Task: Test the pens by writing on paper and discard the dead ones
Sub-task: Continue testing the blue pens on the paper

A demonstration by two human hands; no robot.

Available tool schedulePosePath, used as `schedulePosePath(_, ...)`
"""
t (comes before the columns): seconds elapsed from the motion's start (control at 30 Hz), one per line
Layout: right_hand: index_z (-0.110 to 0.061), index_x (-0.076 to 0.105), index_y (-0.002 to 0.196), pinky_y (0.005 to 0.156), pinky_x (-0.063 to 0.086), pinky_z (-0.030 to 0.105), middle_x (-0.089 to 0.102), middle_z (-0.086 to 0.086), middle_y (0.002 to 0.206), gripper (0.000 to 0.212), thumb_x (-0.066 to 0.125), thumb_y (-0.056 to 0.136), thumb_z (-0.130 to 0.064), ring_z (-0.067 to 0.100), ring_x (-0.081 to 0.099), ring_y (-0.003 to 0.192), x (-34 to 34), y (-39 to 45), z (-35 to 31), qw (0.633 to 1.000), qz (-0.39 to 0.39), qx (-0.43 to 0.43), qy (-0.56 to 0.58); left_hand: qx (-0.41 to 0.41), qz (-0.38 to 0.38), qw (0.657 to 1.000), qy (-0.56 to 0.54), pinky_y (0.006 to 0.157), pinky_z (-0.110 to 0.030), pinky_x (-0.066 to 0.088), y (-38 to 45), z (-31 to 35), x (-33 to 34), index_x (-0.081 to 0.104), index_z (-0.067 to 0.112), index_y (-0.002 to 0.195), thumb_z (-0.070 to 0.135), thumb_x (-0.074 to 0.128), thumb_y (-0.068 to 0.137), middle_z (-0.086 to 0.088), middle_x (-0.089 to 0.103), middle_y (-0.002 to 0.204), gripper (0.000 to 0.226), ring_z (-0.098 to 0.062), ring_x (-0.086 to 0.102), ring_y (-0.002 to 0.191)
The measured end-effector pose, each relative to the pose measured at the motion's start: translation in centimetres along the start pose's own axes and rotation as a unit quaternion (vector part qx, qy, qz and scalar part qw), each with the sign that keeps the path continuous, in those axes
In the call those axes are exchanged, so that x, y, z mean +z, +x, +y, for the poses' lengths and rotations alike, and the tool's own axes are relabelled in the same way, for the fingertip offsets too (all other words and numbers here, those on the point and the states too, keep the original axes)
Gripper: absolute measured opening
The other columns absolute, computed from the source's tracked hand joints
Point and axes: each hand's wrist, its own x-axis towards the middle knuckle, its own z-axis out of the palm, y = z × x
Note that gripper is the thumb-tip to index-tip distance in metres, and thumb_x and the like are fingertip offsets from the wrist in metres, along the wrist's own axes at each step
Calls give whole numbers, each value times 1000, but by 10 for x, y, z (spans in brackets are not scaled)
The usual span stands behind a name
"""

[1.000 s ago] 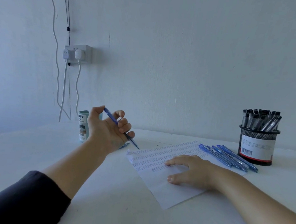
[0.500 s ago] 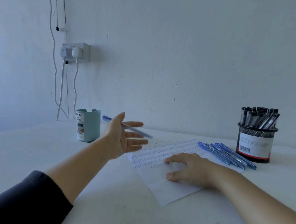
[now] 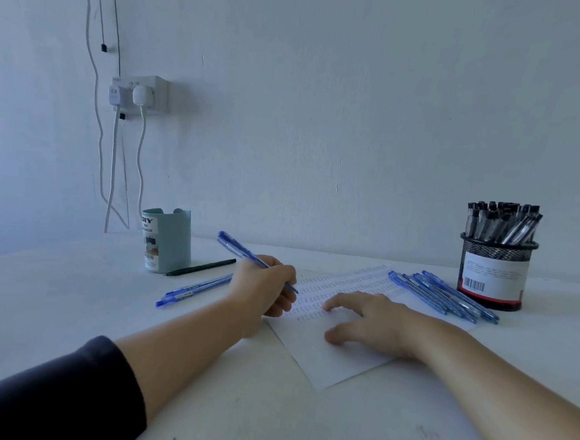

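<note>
My left hand (image 3: 266, 290) grips a blue pen (image 3: 241, 252) in a writing hold, its tip down at the left edge of the white paper (image 3: 334, 357). Rows of small blue marks cover the paper's far half. My right hand (image 3: 367, 319) lies flat on the paper, fingers spread, holding it down. A row of several blue pens (image 3: 441, 297) lies on the paper's far right corner. Two blue pens (image 3: 194, 288) and a dark pen (image 3: 203, 267) lie left of my left hand.
A black mesh cup (image 3: 494, 275) packed with black pens stands at the far right. A pale green holder (image 3: 167, 242) stands at the far left near the wall. A wall socket (image 3: 139, 94) with hanging cables is above it.
My left hand swung the blue pen up and outward with fingers loose, then came back down and now grips it with the tip at the paper. My right hand stayed on the paper.
</note>
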Motion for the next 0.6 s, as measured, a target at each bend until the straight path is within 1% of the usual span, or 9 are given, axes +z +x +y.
schedulePosePath(0.07,-49,43,129,107,23,35,35,-9,145,45,56,86,-49,20,27,135,-1,-2,-1,1000,0,-7,-3,14,7,999,51,40,-18,35,0,-3,4,56,6,65,1,56,75,-11,60,55,11,-15,45,40)
schedulePosePath(0.13,-50,42,128,106,24,35,34,-11,145,45,56,85,-50,20,26,135,0,-2,-2,1000,0,-6,2,26,14,994,103,40,-16,30,0,-5,6,54,8,59,3,56,71,-7,58,49,13,-12,38,37)
schedulePosePath(0.27,-52,43,126,105,24,35,35,-12,145,44,56,83,-52,21,26,135,1,-1,0,1000,1,-3,10,43,26,986,161,39,-13,29,0,-6,9,52,8,53,3,55,69,-3,53,40,16,-8,34,30)
schedulePosePath(0.33,-51,43,127,105,24,35,34,-12,146,44,56,84,-51,21,25,136,1,-3,0,1000,0,-3,12,48,29,984,171,41,-13,31,0,-7,10,52,7,54,3,55,69,-3,53,40,16,-8,36,31)
schedulePosePath(0.43,-49,42,129,105,23,34,33,-10,147,45,55,87,-50,20,25,137,-1,-4,0,1000,-1,-7,11,53,36,981,183,46,-16,36,2,-8,10,53,7,54,3,56,67,-3,53,40,14,-13,44,39)
schedulePosePath(0.6,-49,42,130,106,23,35,33,-10,148,46,56,86,-50,20,24,137,-1,-4,0,1000,-2,-8,13,60,39,977,202,47,-17,39,4,-10,11,56,6,62,5,58,68,-3,54,44,6,-11,47,39)
